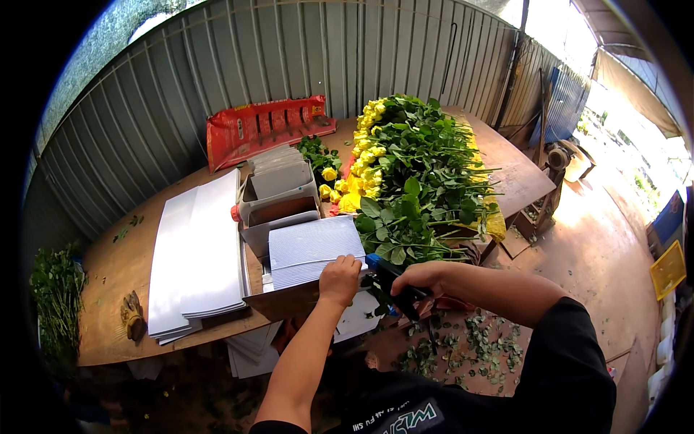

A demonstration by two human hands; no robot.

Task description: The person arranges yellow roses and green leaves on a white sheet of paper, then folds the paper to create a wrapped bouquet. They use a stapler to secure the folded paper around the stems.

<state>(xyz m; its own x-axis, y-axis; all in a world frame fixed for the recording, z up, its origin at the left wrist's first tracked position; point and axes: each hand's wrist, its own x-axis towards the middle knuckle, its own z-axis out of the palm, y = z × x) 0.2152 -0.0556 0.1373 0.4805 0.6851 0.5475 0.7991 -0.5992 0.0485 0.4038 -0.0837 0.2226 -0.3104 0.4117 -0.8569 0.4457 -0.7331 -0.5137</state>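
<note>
A stack of white corrugated cardboard sheets stands in a box at the table's front edge. My left hand has its fingers bent over the near right edge of the corrugated sheet, pinching it. To its right, my right hand is wrapped round the handle of a black hand tool with a blue end. The blue end lies close to the sheet's right corner; whether they touch I cannot tell. Behind the tool lies a big pile of yellow roses, blooms to the left and cut stems to the right.
White sheets lie stacked left of grey bins. A red plastic bag stands by the metal wall. A glove rests at the front left, near green stems. Fallen leaves litter the floor.
</note>
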